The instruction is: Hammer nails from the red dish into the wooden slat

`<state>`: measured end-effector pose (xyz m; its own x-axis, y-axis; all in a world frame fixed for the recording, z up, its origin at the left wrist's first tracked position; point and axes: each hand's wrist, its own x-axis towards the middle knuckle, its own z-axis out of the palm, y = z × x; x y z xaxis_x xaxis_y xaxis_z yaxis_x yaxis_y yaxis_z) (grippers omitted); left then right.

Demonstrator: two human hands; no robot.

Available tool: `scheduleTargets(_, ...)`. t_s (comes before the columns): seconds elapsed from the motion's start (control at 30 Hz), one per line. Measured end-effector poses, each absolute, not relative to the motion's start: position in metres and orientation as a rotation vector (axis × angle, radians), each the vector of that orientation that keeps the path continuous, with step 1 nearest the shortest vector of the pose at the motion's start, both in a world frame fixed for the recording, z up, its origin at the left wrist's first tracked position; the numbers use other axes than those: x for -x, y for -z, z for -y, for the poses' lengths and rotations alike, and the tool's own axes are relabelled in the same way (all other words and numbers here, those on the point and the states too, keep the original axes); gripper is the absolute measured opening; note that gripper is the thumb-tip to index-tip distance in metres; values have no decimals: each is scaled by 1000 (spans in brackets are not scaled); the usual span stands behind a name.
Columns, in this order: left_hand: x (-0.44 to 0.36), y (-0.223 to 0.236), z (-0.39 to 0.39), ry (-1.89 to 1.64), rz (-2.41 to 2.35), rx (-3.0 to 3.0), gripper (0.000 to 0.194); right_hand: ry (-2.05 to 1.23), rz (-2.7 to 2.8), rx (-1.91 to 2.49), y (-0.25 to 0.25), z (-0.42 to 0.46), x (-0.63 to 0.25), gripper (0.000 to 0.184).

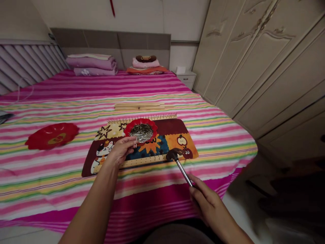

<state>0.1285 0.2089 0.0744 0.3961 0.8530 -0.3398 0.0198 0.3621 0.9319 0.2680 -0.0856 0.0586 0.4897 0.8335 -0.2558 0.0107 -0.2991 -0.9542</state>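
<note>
My left hand [123,148] pinches a nail [136,142] beside the near rim of a red scalloped dish [127,126]. Loose nails [141,131] fill that dish. A claw hammer [183,171] with a shiny metal handle is gripped in my right hand [207,198]. Its dark head hovers over or rests at the right end of a near wooden strip [137,162]; I cannot tell which. Several nails stand upright in that part of the strip, and small holes or marks run along the rest. Behind the dish, a far wooden strip [165,117] carries a row of upright nails.
Strips and dish lie on a patterned mat [177,126] on a striped bed [63,179]. A red lid [53,136] lies left, and bare wooden strips [139,106] lie beyond the mat. Folded bedding [92,64] is stacked by the headboard; a wardrobe [254,61] stands right.
</note>
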Motion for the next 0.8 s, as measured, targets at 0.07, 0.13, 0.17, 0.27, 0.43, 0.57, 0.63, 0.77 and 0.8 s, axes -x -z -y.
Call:
scheduleTargets(0.07, -124, -71, -191, -640, -1033, -1073, 41, -984, 736, 1675, -59, 86, -268, 52)
scheduleTargets(0.13, -123, -63, -174, -624, -1023, -1132, 38, -998, 733, 1664, -59, 86, -267, 52)
scheduleTargets(0.17, -124, -58, -167, -624, -1019, -1175, 37, -1002, 728, 1658, -60, 86, -267, 51)
scheduleTargets(0.27, -127, -45, -152, -643, -1026, -1303, 36, -998, 725, 1651, -61, 86, -265, 51)
scheduleTargets(0.43, -135, -29, -146, -656, -1050, -1375, 39, -956, 745, 1652, -59, 86, -265, 52)
scheduleTargets(0.57, -137, -22, -145, -697, -1062, -1368, 38, -918, 755, 1687, -56, 87, -267, 52)
scheduleTargets(0.63, -138, -21, -144, -698, -1065, -1385, 36, -930, 772, 1698, -54, 87, -267, 52)
scheduleTargets(0.77, -137, -21, -141, -661, -1113, -1521, 28, -944, 810, 1692, -54, 86, -265, 50)
scheduleTargets(0.8, -137, -21, -140, -660, -1123, -1571, 26, -925, 806, 1699, -54, 86, -264, 49)
